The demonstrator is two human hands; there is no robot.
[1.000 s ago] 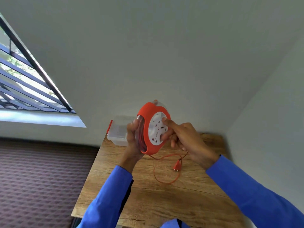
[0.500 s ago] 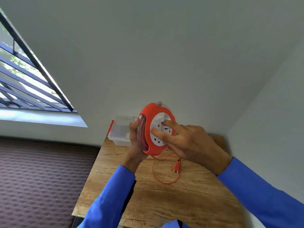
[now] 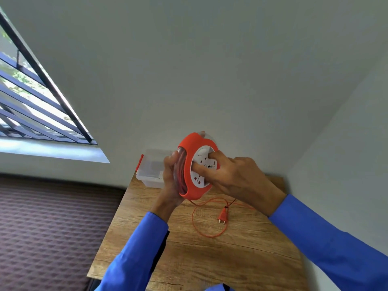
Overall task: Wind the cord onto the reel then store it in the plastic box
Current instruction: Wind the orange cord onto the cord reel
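— Wooden table (image 3: pixel 241 263) in the corner of pale walls, barred window (image 3: pixel 31 106) off to the left. What has changed since a second ago?

— The right hand (image 3: pixel 235 177) has swung round; its fingers now lie lower across the white socket face of the reel (image 3: pixel 192 164). The loose cord (image 3: pixel 207 232) loop on the table looks about the same.

— And the hands now?

— The left hand (image 3: pixel 171 177) is wrapped around the reel's clear back, holding it upright above the table. The right presses fingertips into the face, wrist high, not clenched.

— Around them?

— The plug (image 3: pixel 223 216) lies on the wood just beside the loop. The plastic box (image 3: pixel 150 175) sits at the far edge, partly hidden behind the left hand.
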